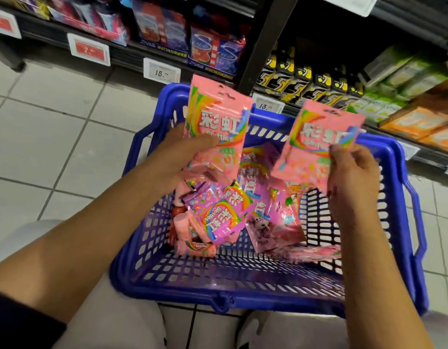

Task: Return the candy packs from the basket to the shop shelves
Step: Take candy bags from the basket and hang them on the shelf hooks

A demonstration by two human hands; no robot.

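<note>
Your left hand [177, 159] pinches pink candy packs [217, 127], apparently two stacked, thumb across the front, above the basket's far-left corner. Your right hand [353, 177] pinches a single pink pack [318, 144] by its lower right part, above the far-right side of the blue basket [243, 295].

All held packs stand long axis up, hang-holes pointing toward the shelves [343, 79] beyond the basket's far edge. Judgement: the shelves lie straight ahead and up from either grip; neither hand is clearly nearer. More packs [225, 217] lie loose on the basket floor.
</note>
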